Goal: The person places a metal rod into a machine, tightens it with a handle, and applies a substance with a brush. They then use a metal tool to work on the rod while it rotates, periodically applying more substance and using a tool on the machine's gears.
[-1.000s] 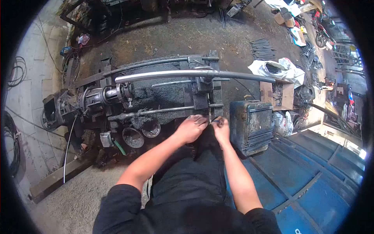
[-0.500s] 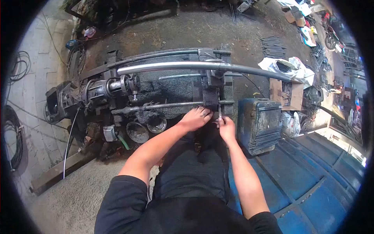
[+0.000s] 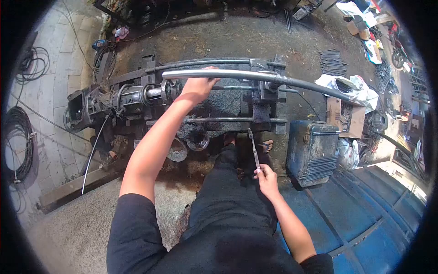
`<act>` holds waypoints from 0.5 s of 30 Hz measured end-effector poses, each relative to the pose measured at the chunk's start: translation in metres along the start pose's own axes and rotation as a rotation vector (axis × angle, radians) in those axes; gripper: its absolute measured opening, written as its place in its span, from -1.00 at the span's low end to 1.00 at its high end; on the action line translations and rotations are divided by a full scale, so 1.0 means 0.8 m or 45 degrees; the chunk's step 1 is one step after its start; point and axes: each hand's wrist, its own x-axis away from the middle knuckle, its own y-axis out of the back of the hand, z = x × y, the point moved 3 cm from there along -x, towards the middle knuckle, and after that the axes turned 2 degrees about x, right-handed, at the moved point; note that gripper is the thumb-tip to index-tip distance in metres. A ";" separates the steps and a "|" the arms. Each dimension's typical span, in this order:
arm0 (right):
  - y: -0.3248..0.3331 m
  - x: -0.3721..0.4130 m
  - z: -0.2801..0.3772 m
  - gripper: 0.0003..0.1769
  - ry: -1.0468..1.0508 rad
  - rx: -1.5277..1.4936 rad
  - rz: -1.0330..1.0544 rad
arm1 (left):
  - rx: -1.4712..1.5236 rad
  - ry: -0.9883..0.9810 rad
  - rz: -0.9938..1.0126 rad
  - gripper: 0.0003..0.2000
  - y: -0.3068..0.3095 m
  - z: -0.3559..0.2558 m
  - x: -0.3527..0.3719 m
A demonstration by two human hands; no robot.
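Note:
A long shiny metal pipe [image 3: 239,73] runs across the machine [image 3: 132,97], its left end lying free above the machine's head. My left hand [image 3: 197,87] is closed around the pipe near that end, with the fingers partly hidden behind it. The pipe's middle passes over a dark clamp block [image 3: 269,93] on the machine's carriage. In my right hand [image 3: 267,179] is a wrench [image 3: 254,148], gripped by its lower end. The wrench points away from me, its head just short of the machine's front rail [image 3: 219,120].
A worn blue metal box [image 3: 315,150] with thin rods on it stands right of my legs. Metal buckets [image 3: 197,139] sit under the machine. Beyond the box lie a cardboard box [image 3: 353,119] and white sacks [image 3: 356,86]. A blue metal sheet [image 3: 360,210] covers the floor at right.
My left hand has gone from the front of the carriage up to the pipe and holds it. My right hand has drawn back toward me with the wrench, off the carriage.

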 end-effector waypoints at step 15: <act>-0.016 -0.033 0.095 -0.76 0.277 -0.051 0.074 | -0.058 0.178 0.770 -0.71 0.008 0.000 -0.047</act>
